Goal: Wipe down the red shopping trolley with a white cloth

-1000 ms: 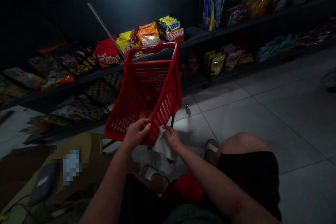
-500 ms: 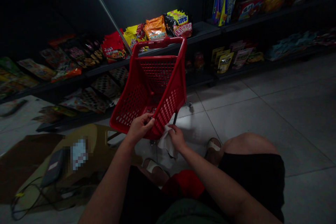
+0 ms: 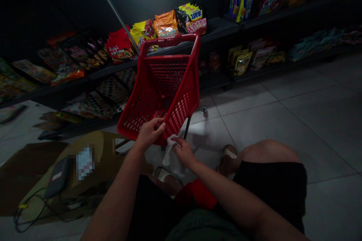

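A red plastic shopping basket point(image 3: 158, 94) with perforated walls tilts toward me on the floor, its handle at the top. My left hand point(image 3: 149, 132) is closed on the basket's near rim. My right hand point(image 3: 183, 151) grips a white cloth point(image 3: 170, 155) pressed against the basket's lower right corner. I sit low, with my knees and sandalled feet below the hands.
Dark shelves point(image 3: 215, 30) behind the basket carry snack packets point(image 3: 165, 24) and bags. A low yellowish stool point(image 3: 96, 158) with a dark device and cables stands at the left. Grey tiled floor point(image 3: 296, 109) spreads to the right.
The basket has shifted slightly left and up in view. My right hand with the cloth has slid down and left along the basket's lower edge.
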A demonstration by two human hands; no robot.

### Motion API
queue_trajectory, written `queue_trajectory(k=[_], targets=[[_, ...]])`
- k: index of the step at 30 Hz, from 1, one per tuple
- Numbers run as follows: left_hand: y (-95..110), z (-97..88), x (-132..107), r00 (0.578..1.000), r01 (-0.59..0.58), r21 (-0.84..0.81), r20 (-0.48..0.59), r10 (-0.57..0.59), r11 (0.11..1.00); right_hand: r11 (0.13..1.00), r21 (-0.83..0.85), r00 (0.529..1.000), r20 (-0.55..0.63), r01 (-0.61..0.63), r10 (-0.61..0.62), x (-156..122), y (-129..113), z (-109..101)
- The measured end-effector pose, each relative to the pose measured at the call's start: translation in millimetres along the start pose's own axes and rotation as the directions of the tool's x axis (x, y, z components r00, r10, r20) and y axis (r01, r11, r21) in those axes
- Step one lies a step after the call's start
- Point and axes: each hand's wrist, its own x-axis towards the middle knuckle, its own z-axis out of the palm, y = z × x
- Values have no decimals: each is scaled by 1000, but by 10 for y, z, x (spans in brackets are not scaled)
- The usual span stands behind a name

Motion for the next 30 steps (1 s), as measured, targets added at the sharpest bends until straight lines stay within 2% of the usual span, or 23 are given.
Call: queue_trajectory(k=[3,7,9,12,15,19,21,24,26,30], targets=[[20,-2,-2,1000,11,1,-3,-11,1000,999,1,997,61,37,-37,-61,17,65],[38,-6,-6,1000,18,11,-7,-18,1000,993,41,992,-59,-107,109,0,113,-11],[55,-9,-7,1000,15,15,-11,-15,1000,993,56,989,-92,-107,112,41,178,-59],[83,-13,-6,1000,19,10,-4,-19,1000,994,72,997,-2,-80,80,69,258,-59],[82,-13,-4,1000,24,12,-7,-24,1000,990,82,993,56,-112,108,89,286,-23],[23,-2,4,1000,8,12,-14,-7,1000,982,86,985,-27,-168,171,106,228,-12],[-8,3,11,1000,7,29,-17,-6,1000,986,92,989,-42,-137,141,75,187,3],[-39,3,19,1000,2,27,-23,-2,1000,996,72,998,28,-60,58,10,172,20],[-46,-1,21,1000,9,14,-23,-8,1000,997,42,997,48,-60,58,-8,208,1],[-24,-7,20,1000,9,11,-15,-9,1000,990,64,990,-41,-130,132,22,346,-51]])
